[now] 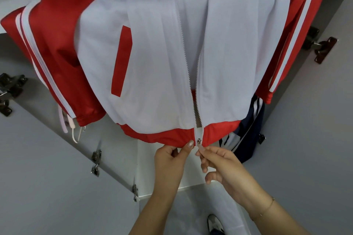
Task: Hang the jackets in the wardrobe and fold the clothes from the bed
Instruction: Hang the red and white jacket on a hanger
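While door hinges (11, 89) flank at left, red-white jacket (172, 53) hangs in wardrobe, zipper axis vertical, hem near. Left hand (172, 156) pinches hem; right hand (219, 162) pinches zipper pull (199, 144). Navy jacket (248, 135) behind, right.

Smooth, faintly glossy red-and-white cloth jacket (152, 59); shiny metal zip pull (199, 142); matt grey wardrobe door (47, 177) with metal hinges (96, 160).

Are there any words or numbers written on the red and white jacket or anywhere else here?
None can be read.
The red and white jacket shows only plain panels and stripes.
The dark jacket behind it shows only white stripes.
The wardrobe door is blank.
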Demonstrator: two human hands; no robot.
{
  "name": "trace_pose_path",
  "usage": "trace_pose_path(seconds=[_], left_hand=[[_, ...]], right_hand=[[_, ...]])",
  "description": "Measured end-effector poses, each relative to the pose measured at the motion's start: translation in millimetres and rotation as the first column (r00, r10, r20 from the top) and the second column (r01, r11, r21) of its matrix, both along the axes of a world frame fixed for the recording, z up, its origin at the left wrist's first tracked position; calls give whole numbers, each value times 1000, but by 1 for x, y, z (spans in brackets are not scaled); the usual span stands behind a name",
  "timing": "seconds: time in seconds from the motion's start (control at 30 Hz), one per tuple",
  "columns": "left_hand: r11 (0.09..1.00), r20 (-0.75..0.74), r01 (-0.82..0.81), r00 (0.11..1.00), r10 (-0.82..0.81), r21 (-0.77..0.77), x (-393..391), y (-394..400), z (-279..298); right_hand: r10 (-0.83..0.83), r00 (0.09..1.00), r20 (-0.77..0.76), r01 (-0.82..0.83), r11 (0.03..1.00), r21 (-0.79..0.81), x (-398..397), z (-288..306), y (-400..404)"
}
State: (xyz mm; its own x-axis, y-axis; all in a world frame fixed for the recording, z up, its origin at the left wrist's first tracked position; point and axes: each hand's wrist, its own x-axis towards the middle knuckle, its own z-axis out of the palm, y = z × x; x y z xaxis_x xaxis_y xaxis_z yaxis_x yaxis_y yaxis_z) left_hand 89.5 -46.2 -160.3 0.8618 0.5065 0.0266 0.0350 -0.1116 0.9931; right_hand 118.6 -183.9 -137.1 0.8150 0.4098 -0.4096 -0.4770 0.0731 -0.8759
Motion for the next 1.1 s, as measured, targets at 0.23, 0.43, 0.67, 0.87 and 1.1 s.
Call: trace_pose_path(seconds=[0.23,0.43,0.67,0.87,1.1], left_hand=[[991,-19,-27,999,30,135,2,-2,-10],[982,-100,-4,995,23,187,4,3,-17],[865,-394,388,884,-251,320,-12,34,46],[741,7,5,1000,-12,672,18,27,120],[716,97,-49,995,-26,696,59,14,106]], right_hand=[[-20,995,-101,34,990,136,10,23,0],[-96,986,140,65,975,210,51,89,9],[95,897,432,-98,995,-16,74,133,20],[219,850,479,-161,974,-160,77,148,20],[177,905,387,-202,979,22,81,167,20]])
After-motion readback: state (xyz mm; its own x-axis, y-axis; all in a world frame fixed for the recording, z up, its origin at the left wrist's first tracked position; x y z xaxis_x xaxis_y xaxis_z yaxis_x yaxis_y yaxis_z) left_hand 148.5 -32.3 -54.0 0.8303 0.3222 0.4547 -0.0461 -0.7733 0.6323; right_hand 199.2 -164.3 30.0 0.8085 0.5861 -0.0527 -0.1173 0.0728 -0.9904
